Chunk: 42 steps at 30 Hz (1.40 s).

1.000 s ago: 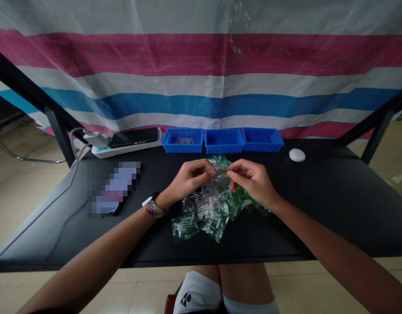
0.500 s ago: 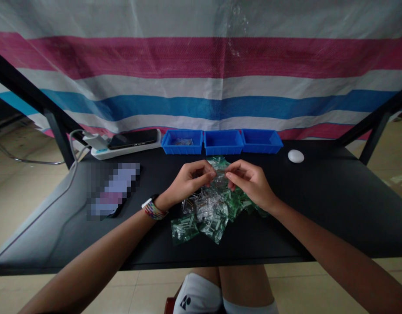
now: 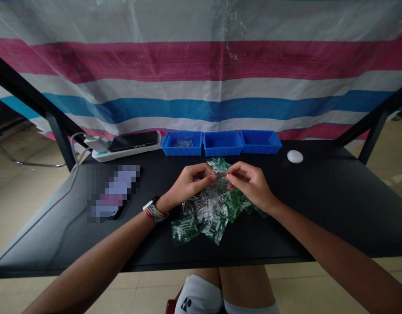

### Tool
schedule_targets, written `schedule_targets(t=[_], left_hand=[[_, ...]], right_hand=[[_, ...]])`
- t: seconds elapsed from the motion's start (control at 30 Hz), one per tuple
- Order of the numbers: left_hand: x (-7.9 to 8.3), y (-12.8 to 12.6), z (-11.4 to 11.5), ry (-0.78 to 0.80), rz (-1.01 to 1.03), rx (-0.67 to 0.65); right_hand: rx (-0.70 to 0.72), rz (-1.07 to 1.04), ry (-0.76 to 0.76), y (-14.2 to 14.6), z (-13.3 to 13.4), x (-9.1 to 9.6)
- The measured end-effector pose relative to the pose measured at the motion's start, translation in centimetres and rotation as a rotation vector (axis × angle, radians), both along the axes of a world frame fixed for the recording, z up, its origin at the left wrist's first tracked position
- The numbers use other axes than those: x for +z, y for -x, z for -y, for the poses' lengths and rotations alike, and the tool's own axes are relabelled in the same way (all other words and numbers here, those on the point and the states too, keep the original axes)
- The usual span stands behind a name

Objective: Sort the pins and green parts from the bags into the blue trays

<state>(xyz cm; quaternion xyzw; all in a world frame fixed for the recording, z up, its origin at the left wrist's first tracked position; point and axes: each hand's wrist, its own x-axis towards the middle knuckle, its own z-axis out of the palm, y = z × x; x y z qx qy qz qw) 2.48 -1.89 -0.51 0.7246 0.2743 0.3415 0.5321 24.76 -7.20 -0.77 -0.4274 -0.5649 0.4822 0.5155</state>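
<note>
Both hands hover over a heap of small clear and green-tinted plastic bags with little metallic-looking pieces inside. My left hand wears a woven bracelet and a white band at the wrist, and its thumb and forefinger are pinched together. Opposite it, my right hand pinches in the same way, fingertips a short gap from the left ones. A thin item seems to span the gap, too small and dim to name. Some bags are partly hidden beneath the hands.
Along the back stand three blue bins: the left bin holds clear packets, beside a middle bin and a right bin. A phone lies on a white power strip. Another phone lies left; a white oval object sits right.
The whole view has shifted very slightly. Both hands keep their pinched pose above the bags, with hardly any movement between them.
</note>
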Motion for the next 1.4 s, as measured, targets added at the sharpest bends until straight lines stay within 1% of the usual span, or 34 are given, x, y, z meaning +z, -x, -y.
schedule_targets(t=[0.17,0.27,0.33,0.4,0.5,0.57,0.67,0.73,0.8,0.93,1.0,1.07,1.13,1.2,1.27,1.33,1.4], left_hand=[[0.3,-0.1,0.1,-0.019,-0.023,0.016],[0.5,0.1,0.1,-0.047,-0.066,0.045],[0.6,0.2,0.2,-0.045,-0.094,0.042],[0.5,0.2,0.2,0.0,-0.1,0.019],[0.5,0.1,0.2,0.099,-0.068,0.0],[0.6,0.0,0.1,0.142,-0.035,0.0],[0.8,0.0,0.0,0.168,-0.009,-0.012],[1.0,0.0,0.0,0.19,-0.011,-0.04],[1.1,-0.1,0.0,0.227,-0.009,-0.066],[1.2,-0.2,0.0,0.251,0.022,-0.052],[1.0,-0.2,-0.1,0.228,0.045,-0.03],[0.8,-0.3,-0.1,0.197,0.057,-0.008],[0.7,-0.3,-0.2,0.167,0.052,0.01],[0.5,-0.2,-0.2,0.136,0.04,0.024],[0.3,-0.3,-0.2,0.106,0.02,0.018],[0.2,-0.3,-0.1,0.074,-0.006,0.001],[0.1,-0.3,0.1,0.05,-0.025,-0.015]], right_hand=[[0.0,0.006,0.003,0.1,0.1,-0.2],[-0.034,0.04,-0.036,0.0,0.1,-0.1],[-0.061,0.081,-0.09,0.0,0.2,0.1],[-0.102,0.159,-0.202,-0.1,0.3,0.4],[-0.155,0.337,-0.463,-0.1,0.6,0.7],[-0.163,0.459,-0.626,-0.2,0.8,0.7],[-0.144,0.662,-0.842,-0.6,1.0,0.5],[-0.137,0.785,-0.942,-0.9,1.1,0.5],[-0.143,0.847,-0.977,-1.1,1.1,0.5],[-0.156,0.812,-0.948,-1.0,1.0,0.4],[-0.176,0.721,-0.92,-0.7,1.1,0.4],[-0.219,0.584,-0.84,-0.4,1.2,0.5],[-0.232,0.412,-0.663,-0.2,1.2,0.6],[-0.172,0.228,-0.411,0.0,1.1,0.5],[-0.079,0.067,-0.187,0.2,0.9,0.3],[-0.015,-0.025,-0.058,0.4,0.7,0.0],[0.013,-0.046,-0.014,0.6,0.7,-0.2]])
